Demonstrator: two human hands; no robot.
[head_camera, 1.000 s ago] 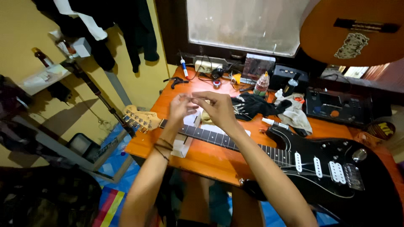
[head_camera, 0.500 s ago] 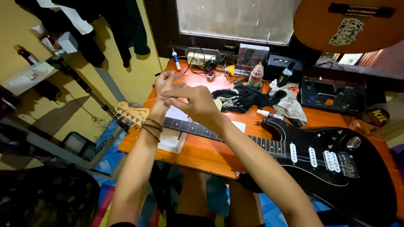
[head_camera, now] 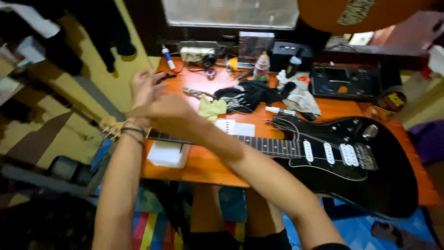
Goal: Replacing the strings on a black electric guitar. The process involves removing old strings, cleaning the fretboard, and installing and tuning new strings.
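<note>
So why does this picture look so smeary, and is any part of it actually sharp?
Head view: the hands blur from motion, the left hand most, the right hand across its wrist. The black electric guitar and orange table are clearer, though soft. Light is dim and warm; the left wall sinks into shadow, and the window at the top is a pale, washed-out patch.

Home guitar-repair corner: orange workbench (head_camera: pixel 208 166) bearing black electric guitar (head_camera: pixel 351 162), pliers (head_camera: pixel 196 93), cloths (head_camera: pixel 249 95), small bottles (head_camera: pixel 262 65); acoustic guitar (head_camera: pixel 365 14) hanging beyond; dark clothes (head_camera: pixel 108 28) on yellow wall.
</note>
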